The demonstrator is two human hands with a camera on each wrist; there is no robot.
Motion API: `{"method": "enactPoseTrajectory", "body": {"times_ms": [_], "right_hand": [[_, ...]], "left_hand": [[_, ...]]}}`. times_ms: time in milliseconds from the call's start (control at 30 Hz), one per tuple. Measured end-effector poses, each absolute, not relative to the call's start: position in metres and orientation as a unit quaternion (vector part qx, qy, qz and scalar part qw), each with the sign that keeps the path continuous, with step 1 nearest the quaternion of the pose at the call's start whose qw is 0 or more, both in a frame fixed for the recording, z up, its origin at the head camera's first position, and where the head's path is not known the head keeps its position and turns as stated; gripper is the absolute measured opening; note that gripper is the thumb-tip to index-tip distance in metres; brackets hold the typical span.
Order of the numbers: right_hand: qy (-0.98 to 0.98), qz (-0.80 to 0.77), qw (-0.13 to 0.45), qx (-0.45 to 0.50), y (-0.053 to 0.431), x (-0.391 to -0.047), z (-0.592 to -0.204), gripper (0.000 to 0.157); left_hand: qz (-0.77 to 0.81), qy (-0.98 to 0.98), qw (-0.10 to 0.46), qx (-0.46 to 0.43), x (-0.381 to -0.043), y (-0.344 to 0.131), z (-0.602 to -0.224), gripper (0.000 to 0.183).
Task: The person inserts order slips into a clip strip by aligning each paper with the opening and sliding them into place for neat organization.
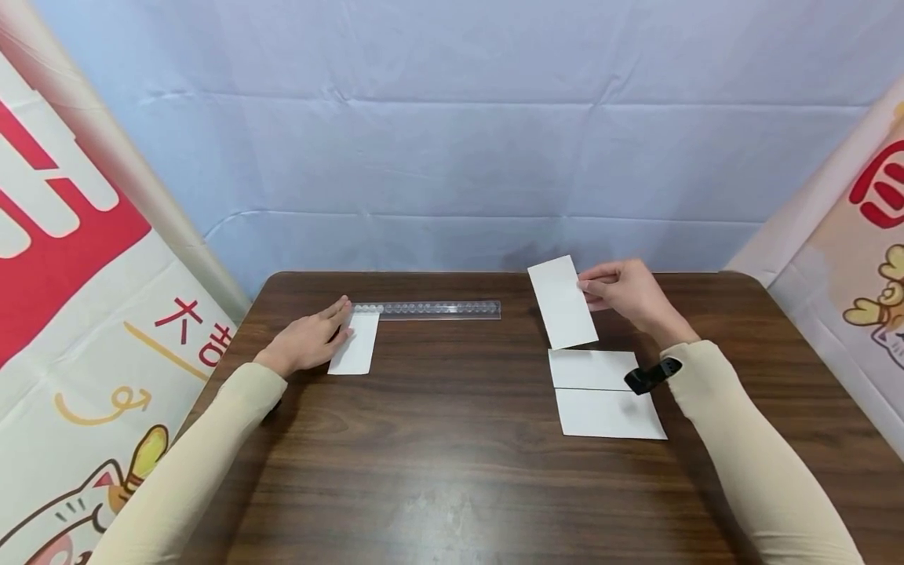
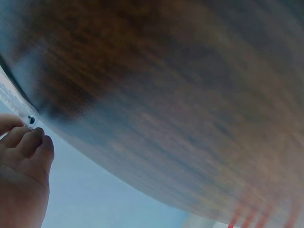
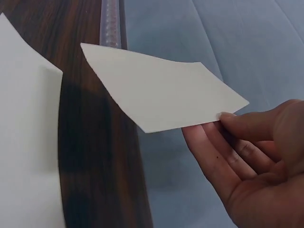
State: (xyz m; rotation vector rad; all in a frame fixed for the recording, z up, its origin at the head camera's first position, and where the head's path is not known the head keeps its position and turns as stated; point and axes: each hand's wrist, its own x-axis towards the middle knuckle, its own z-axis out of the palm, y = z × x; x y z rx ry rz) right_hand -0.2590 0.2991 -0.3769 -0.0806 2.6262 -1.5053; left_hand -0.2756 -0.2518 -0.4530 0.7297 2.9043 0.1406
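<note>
Right hand (image 1: pixel 627 293) pinches a white card (image 1: pixel 563 302) by its edge, raised off the worktop (image 1: pixel 424 439), probably light, springy, easily creased, best held at the rim; left hand (image 1: pixel 307 339), fingers loosely extended, touches another white card (image 1: pixel 359 345) at the clear ruler (image 1: pixel 441 311).

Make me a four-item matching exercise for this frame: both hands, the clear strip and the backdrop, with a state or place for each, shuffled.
1. left hand
2. right hand
3. clear strip
4. backdrop

A. pale blue, behind the table
B. pinching a raised white sheet
C. lying near the table's far edge
D. at the strip's left end

Pairs: 1-D, 2-B, 3-C, 4-A
</note>
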Motion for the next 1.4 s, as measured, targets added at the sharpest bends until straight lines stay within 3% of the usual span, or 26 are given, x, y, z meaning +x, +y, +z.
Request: {"method": "enactPoseTrajectory", "body": {"times_ms": [1400], "right_hand": [[0.748,-0.633,0.179,0.09,0.264,-0.27,-0.435,0.045]], "left_hand": [[0.045,0.966,0.064,0.248,-0.275,-0.253,-0.455,0.066]]}}
